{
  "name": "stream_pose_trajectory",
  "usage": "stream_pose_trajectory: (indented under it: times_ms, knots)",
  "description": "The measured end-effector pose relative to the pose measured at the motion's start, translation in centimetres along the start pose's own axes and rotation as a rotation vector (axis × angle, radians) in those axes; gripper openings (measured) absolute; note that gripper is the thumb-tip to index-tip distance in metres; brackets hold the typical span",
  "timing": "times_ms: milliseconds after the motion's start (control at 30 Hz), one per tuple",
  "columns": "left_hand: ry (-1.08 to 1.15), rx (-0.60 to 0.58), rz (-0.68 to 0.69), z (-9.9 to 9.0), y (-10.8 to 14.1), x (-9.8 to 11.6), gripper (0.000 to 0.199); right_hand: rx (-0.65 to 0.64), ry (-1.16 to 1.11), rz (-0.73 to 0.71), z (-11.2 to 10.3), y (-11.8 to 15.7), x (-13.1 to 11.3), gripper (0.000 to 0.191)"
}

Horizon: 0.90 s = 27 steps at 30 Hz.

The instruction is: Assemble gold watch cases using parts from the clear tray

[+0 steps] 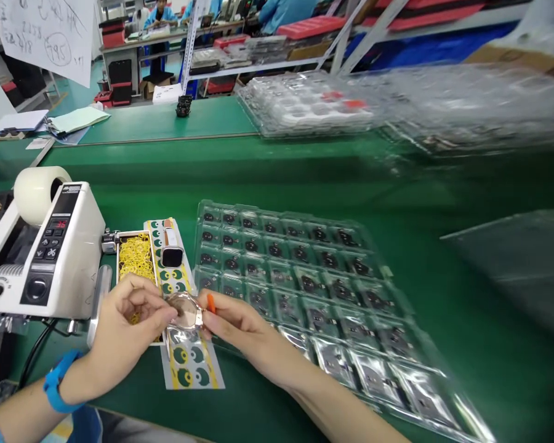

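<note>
My right hand [240, 326] is closed round the right side of a shiny rose-gold ring-shaped part [184, 311], with a small orange piece [211, 303] at its fingers. My left hand [132, 326], with a blue band at the wrist, has thumb and fingers pinched together at the left edge of that part; whether something small is between them is hidden. Below the hands lies a sheet of green and yellow stickers [191, 367]. A smartwatch-like object [172, 256] rests on its upper end. To the left is a white box of yellow pieces [136, 255].
A white tape dispenser [69, 258] stands at the left. A clear tray [300, 271] of dark parts covers the middle right. Stacked clear trays [314, 104] lie behind, and a clear sheet [530, 258] is at the right. People sit in the background.
</note>
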<state>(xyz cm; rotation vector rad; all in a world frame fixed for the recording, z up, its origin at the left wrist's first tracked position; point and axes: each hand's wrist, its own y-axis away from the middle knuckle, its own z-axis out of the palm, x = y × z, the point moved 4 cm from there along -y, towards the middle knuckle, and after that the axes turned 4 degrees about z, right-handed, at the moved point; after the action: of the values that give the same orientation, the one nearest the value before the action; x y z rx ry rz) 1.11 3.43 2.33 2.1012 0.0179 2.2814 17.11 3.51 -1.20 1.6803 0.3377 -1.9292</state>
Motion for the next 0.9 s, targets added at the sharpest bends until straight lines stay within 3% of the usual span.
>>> stream_pose_trajectory:
  times_ms: [167,900]
  knots:
    - [-0.182,-0.015,0.13,0.06,0.33,0.34,0.015,-0.007,0.009,0.002,0.16,0.2,0.42,0.053]
    - [-0.317,-0.076,0.195,-0.08,0.25,0.17,0.016,0.02,0.06,-0.014,-0.02,0.64,0.16,0.053]
